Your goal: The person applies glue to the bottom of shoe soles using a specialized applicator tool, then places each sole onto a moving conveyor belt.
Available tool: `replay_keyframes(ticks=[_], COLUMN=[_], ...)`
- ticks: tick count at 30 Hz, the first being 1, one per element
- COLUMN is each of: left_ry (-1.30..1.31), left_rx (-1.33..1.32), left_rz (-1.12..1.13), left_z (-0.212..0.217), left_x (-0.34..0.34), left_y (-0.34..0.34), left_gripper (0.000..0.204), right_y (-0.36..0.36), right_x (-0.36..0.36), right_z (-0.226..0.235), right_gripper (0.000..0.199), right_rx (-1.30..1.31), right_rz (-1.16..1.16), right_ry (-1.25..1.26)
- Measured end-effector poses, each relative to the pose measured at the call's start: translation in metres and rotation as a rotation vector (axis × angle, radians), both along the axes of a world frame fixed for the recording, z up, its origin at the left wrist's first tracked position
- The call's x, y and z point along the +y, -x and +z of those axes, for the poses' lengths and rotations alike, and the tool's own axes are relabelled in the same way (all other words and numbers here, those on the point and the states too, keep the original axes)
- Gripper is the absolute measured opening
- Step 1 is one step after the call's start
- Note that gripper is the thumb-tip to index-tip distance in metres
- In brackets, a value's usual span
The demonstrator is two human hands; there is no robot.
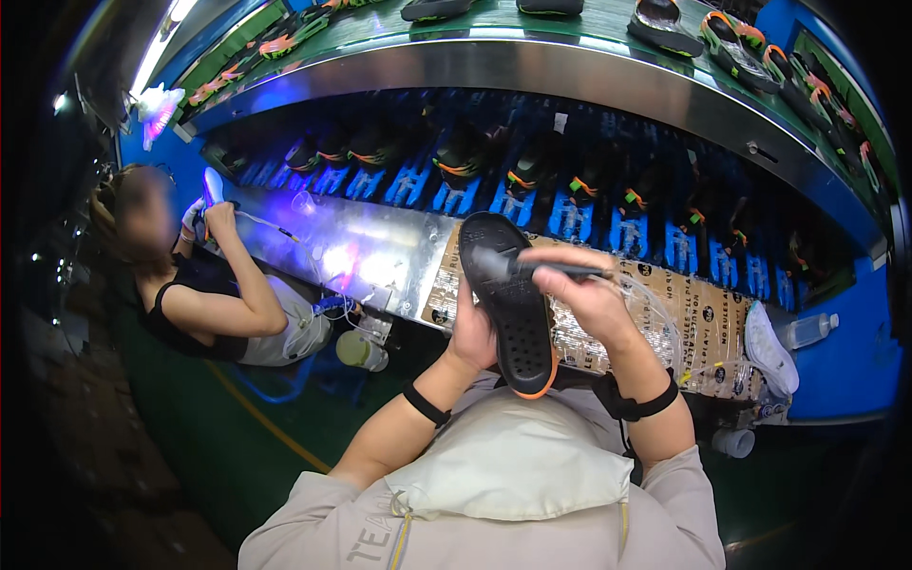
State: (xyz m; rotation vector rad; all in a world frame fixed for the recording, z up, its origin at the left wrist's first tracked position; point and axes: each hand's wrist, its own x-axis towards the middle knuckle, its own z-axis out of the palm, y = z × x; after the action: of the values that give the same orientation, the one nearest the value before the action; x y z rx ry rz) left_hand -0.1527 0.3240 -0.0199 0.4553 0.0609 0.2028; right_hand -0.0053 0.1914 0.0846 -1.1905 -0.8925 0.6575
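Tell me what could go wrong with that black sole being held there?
The black sole, gripped at one side by the left hand, might tilt or slip under the dark tool in the right hand. The thin tube near that hand could snag. The white shoe part farther right might get knocked.

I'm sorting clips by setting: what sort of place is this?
Probably a shoe factory: dark shoes sit in a row on blue holders, more shoes line the green surface above, and the left hand holds a black sole.
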Motion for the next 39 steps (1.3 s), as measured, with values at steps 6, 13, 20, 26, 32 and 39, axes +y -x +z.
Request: replay_keyframes(ticks=[6,13,20,26,32,39], left_ry=[-0.033,-0.053,-0.07,0.019,0.046,0.007], left_rx=[0.088,0.014,-0.086,-0.182,-0.187,-0.244], left_rz=[0.213,0.223,0.224,0.211,0.248,0.176], left_z=[0.009,0.031,0.044,0.071,0.093,0.103], left_x=[-0.005,0.009,0.033,0.043,0.061,0.08], left_y=[-0.005,-0.013,-0.02,-0.022,-0.025,-0.029], left_gripper=[0.086,0.076,0.093,0.101,0.097,0.111], right_y=[-0.002,0.013,0.028,0.042,0.036,0.026], right_x=[-0.006,-0.005,-0.006,-0.011,-0.018,-0.021], right_z=[0.017,0.02,0.027,0.03,0.045,0.065], right_gripper=[0.025,0.022,0.022,0.028,0.025,0.023], right_rx=[-0.598,-0.868,-0.769,-0.514,-0.702,-0.895], right_rz=[0.101,-0.008,-0.175,-0.036,0.177,0.231], right_ry=[0.038,-0.006,-0.035,-0.051,-0.024,0.027])
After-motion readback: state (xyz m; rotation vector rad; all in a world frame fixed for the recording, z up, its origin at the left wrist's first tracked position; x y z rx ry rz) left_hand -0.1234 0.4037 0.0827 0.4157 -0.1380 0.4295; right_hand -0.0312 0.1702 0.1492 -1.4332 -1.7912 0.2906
